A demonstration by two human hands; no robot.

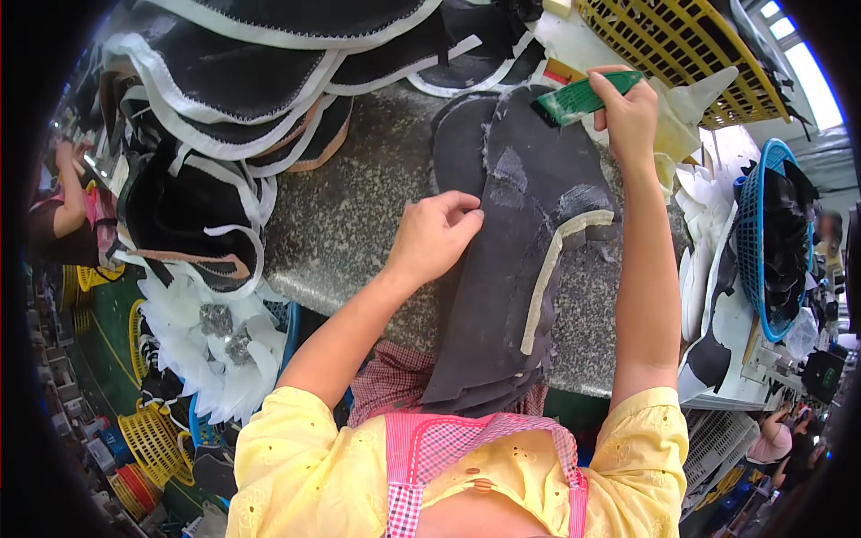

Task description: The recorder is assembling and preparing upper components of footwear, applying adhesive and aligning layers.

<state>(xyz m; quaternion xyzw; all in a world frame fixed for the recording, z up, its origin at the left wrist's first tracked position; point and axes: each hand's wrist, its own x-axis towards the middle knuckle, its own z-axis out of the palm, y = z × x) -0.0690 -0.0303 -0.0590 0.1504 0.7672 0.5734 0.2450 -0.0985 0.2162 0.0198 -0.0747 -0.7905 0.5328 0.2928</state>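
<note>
stack of dark grey cut fabric pieces (511,269), lying on a speckled stone worktop (350,224) and hanging over its near edge toward the person; the top piece carries a cream strip (549,269) along one curved edge and pale worn patches. left hand (435,238): fingers curled in, pinching the left edge of the stack near its middle. right hand (628,112): closed around the handle of a green brush (587,96), whose dark bristled end rests on the far end of the top piece. far side of the worktop: overlapping black shoe-upper pieces with white stitched borders (242,81), fanned out and piled at far left. just beyond the brush hand: white cut pieces (695,103) and a yellow plastic basket (682,40). right: a blue basket (758,242) filled with black pieces, standing near more white pieces. lower left, below the worktop: a heap of white pieces (215,359) and yellow baskets (152,439) on the floor. far left edge: another person's arm (72,193), well apart from the worktop. the person wears a yellow top with a pink checked apron (421,457).
</note>
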